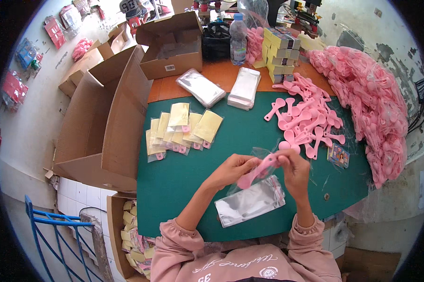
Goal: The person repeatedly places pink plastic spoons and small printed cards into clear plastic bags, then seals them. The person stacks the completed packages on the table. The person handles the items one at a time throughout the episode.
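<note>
Above the near part of the green table top [184,197], my right hand [295,171] is closed on the handle end of a pink measuring spoon [255,176]. My left hand [231,170] pinches a transparent plastic bag [260,151] around or against the spoon; whether the spoon is fully inside cannot be seen. Below both hands lies a stack of transparent bags [249,203]. A pile of loose pink spoons [306,117] spreads beyond my right hand. Beyond my left hand, several bagged spoons with pale yellow cards [178,129] overlap in a group.
More bag stacks [200,88] lie farther back, near a water bottle [239,42] and stacked card bundles [281,51]. Bagged pink spoons [362,94] heap at the right. Cardboard boxes [99,122] flank the left edge; another box [115,235] with finished-looking packets sits below. A colourful card [338,156] lies right.
</note>
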`<move>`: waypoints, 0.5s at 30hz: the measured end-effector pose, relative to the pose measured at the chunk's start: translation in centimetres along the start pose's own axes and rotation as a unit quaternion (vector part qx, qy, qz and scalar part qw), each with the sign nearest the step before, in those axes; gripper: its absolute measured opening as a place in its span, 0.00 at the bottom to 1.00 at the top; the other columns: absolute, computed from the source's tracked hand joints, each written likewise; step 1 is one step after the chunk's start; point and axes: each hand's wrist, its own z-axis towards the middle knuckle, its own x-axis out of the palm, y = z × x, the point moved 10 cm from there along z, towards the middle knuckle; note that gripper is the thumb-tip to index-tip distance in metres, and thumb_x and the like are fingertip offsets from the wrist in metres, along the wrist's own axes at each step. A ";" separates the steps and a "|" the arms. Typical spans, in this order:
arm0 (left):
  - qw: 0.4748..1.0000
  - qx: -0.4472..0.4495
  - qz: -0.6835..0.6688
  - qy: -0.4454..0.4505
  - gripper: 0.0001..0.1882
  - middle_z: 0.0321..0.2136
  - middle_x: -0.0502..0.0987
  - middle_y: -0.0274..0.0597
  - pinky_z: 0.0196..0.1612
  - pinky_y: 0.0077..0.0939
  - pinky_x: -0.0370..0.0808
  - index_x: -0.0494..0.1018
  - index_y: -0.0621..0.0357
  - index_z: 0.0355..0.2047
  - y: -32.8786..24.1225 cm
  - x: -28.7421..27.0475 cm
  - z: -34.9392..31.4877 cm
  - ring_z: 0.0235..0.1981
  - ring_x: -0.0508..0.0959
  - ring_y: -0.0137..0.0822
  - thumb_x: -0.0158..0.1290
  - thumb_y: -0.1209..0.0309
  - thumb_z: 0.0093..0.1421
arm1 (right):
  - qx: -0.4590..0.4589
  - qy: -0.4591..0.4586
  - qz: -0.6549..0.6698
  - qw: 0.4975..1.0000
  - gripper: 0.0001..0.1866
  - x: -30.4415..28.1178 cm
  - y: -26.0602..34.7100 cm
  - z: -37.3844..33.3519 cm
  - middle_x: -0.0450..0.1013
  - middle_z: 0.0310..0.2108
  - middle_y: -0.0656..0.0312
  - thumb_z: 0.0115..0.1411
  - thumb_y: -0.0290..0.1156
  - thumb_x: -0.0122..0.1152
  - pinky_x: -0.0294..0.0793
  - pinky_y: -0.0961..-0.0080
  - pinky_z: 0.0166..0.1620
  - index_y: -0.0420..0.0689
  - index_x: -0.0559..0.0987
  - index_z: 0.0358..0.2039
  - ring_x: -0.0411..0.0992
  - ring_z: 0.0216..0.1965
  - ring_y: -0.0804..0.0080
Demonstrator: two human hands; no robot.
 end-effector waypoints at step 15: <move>0.999 -0.005 -0.029 0.025 0.21 0.34 0.76 0.45 0.35 0.18 0.73 0.70 0.63 0.43 -5.4 -1.8 0.0 0.33 0.76 0.28 0.37 0.59 0.63 | 0.281 -0.173 -0.619 0.712 0.17 -28.0 -16.8 -2.6 0.72 0.33 0.49 0.50 0.35 0.58 0.67 0.65 0.38 0.36 0.74 0.37 0.71 0.35 0.55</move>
